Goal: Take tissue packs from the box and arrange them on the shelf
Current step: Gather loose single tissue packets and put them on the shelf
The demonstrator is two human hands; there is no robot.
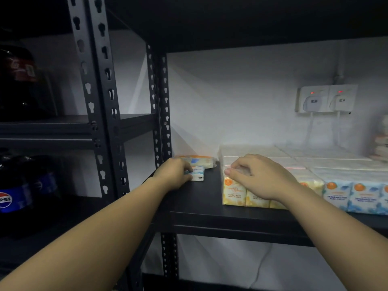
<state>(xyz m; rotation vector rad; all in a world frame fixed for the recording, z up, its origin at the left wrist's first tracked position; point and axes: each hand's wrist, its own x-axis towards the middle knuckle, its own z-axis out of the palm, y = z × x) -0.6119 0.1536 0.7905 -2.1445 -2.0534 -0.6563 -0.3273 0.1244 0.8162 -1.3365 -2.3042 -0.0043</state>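
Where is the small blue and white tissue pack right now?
In the head view it lies on the black shelf, left of the yellow packs, held by the left hand.

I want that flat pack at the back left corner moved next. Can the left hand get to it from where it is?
Probably yes. The left hand holds a small white pack just in front of the flat pack, with nothing between; it would need to let go first.
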